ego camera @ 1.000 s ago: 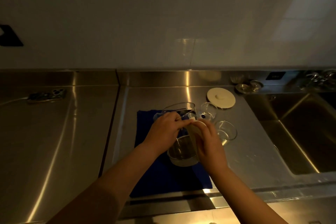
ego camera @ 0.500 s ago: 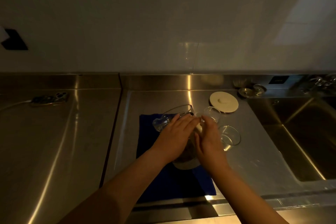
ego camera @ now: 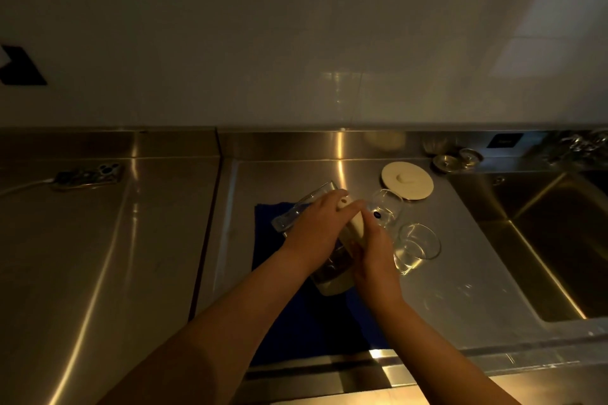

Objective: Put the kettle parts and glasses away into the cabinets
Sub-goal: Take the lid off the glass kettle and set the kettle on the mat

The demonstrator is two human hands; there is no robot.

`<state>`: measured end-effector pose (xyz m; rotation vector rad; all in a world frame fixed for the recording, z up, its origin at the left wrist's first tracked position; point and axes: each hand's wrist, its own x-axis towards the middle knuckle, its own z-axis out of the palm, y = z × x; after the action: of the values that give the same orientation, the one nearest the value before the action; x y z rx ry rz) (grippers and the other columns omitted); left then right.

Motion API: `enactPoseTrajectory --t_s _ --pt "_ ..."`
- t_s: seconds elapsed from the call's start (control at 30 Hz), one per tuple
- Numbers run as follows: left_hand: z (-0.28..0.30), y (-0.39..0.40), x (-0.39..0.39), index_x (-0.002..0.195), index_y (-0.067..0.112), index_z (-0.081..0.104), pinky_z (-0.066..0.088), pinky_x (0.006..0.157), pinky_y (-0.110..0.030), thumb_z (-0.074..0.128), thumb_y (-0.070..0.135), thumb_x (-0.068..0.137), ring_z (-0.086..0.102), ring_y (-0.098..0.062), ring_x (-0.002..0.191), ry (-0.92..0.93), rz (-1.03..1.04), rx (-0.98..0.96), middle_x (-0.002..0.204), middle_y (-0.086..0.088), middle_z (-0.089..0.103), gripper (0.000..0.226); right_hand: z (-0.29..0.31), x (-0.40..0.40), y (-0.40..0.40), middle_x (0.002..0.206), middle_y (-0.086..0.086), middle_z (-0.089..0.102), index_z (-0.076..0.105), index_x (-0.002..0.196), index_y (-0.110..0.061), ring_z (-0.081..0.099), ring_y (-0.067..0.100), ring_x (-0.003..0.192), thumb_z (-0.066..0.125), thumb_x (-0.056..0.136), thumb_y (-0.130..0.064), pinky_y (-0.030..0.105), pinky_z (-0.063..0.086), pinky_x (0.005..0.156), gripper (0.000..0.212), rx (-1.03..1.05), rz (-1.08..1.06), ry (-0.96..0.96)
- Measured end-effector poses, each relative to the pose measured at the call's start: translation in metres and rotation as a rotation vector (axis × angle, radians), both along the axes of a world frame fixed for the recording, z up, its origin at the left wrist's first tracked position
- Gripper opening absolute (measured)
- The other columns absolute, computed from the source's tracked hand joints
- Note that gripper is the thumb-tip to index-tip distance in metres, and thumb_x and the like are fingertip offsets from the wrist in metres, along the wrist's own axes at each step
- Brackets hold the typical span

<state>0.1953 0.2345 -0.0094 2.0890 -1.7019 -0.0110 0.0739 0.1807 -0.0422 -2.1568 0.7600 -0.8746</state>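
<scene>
While both hands work over the blue cloth, nothing has yet gone into a cabinet, and no cabinet is in view.

Kettle: a glass kettle body (ego camera: 332,268) stands on the blue cloth (ego camera: 296,322) near the front of the steel counter (ego camera: 460,273); its cream base shows below the wrists, and something dark seems to sit inside, too dim to name.

Left hand: the left hand (ego camera: 316,230) lies over the kettle's top, fingers curled toward a cream part (ego camera: 353,223); its grip looks clenched on that part, probably to steady it while it is freed or fitted.

Right hand: the right hand (ego camera: 375,251) grasps the same cream part from the other side, thumb against it.

Second glass vessel: a clear glass piece (ego camera: 296,210) lies tilted on the cloth behind the left hand; I cannot tell whether anything is in it.

Glasses: two tumblers stand just right of the hands, the farther glass (ego camera: 388,209) with a small dark sticker, the nearer glass (ego camera: 416,245); both look empty.

Lid: a round cream lid (ego camera: 407,180) rests flat on the counter behind the glasses, apart from the kettle.

Sink: the sink (ego camera: 559,240) sits at right, with two small metal cups (ego camera: 455,159) on its back ledge.

Phone: a phone (ego camera: 88,176) on a cable lies at far left, well apart.
</scene>
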Motion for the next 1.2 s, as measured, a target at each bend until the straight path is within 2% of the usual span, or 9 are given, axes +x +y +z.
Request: enactPoseTrajectory --t_s 0.13,0.3,0.53,0.73,0.83,0.9,1.0,1.1,1.2 --pt "0.004 0.005 0.003 0.145 0.029 0.032 0.043 0.1 -0.033 0.06 0.009 0.088 0.033 -0.027 0.133 0.012 -0.05 0.004 0.15 -0.007 0.027 0.066 0.015 0.0 0.001 0.109 -0.02 0.047 0.031 0.115 -0.054 0.048 -0.004 0.095 0.057 0.09 -0.015 0.011 0.041 0.079 0.053 -0.077 0.041 0.012" --pt "0.002 0.009 -0.003 0.148 0.024 0.027 0.042 0.102 -0.039 0.058 0.005 0.088 0.029 -0.03 0.136 -0.002 -0.034 0.012 0.15 -0.011 0.027 0.071 0.002 -0.01 -0.011 0.126 0.005 0.048 0.026 0.141 -0.036 0.048 0.02 0.112 0.062 0.088 -0.02 0.036 0.046 0.09 0.066 -0.153 0.065 0.211" --pt "-0.012 0.004 -0.003 0.134 0.011 0.046 0.045 0.097 -0.041 0.089 0.017 0.054 0.057 -0.031 0.116 -0.254 -0.045 0.0 0.124 -0.012 0.06 0.091 -0.012 -0.009 -0.015 0.126 0.015 0.05 0.02 0.144 -0.027 0.05 0.025 0.109 0.073 0.077 -0.006 0.025 0.037 0.089 0.087 -0.234 0.062 0.235" --pt "-0.016 0.01 0.007 0.135 0.017 0.048 0.04 0.101 -0.046 0.084 0.009 0.061 0.05 -0.036 0.122 -0.258 -0.006 0.088 0.131 -0.014 0.055 0.083 -0.022 -0.005 -0.005 0.132 0.004 0.04 0.018 0.143 -0.036 0.031 0.009 0.114 0.056 0.091 -0.015 0.023 0.027 0.094 0.067 -0.173 0.032 0.25" --pt "-0.011 0.005 0.009 0.124 0.012 0.058 0.047 0.095 -0.044 0.088 0.013 0.053 0.059 -0.031 0.11 -0.316 -0.029 0.076 0.117 -0.013 0.063 0.078 -0.018 -0.002 -0.007 0.121 -0.016 0.032 0.019 0.14 -0.039 0.029 0.002 0.114 0.049 0.096 -0.02 0.012 0.026 0.094 0.057 -0.064 0.036 0.207" --pt "-0.007 0.002 0.011 0.119 0.011 0.059 0.051 0.091 -0.042 0.088 0.015 0.053 0.062 -0.028 0.103 -0.335 -0.062 0.031 0.109 -0.011 0.065 0.073 -0.012 -0.003 -0.013 0.124 -0.014 0.033 0.022 0.141 -0.037 0.032 0.005 0.116 0.052 0.095 -0.021 0.006 0.023 0.09 0.058 -0.065 0.051 0.237" --pt "-0.001 0.002 0.015 0.122 0.008 0.052 0.049 0.095 -0.042 0.084 0.014 0.059 0.06 -0.029 0.105 -0.31 -0.066 -0.043 0.113 -0.012 0.062 0.071 -0.001 -0.004 -0.02 0.124 -0.013 0.033 0.028 0.138 -0.042 0.032 0.005 0.114 0.053 0.092 -0.036 0.016 0.028 0.092 0.052 -0.216 0.082 0.245" --pt "0.006 0.001 0.014 0.126 0.006 0.052 0.04 0.103 -0.04 0.08 0.008 0.065 0.055 -0.03 0.115 -0.228 -0.004 -0.078 0.123 -0.014 0.058 0.067 0.021 0.002 -0.028 0.109 -0.017 0.046 0.044 0.111 -0.049 0.046 0.012 0.107 0.038 0.085 -0.067 0.034 0.042 0.09 0.033 -0.374 0.061 0.27" --pt "0.002 0.003 0.013 0.136 0.011 0.041 0.027 0.11 -0.032 0.066 0.008 0.083 0.039 -0.025 0.13 -0.111 0.035 -0.042 0.138 -0.01 0.044 0.059 0.031 0.005 -0.03 0.123 -0.004 0.047 0.044 0.127 -0.039 0.042 0.016 0.114 0.048 0.088 -0.047 0.034 0.036 0.1 0.04 -0.22 0.159 0.289"
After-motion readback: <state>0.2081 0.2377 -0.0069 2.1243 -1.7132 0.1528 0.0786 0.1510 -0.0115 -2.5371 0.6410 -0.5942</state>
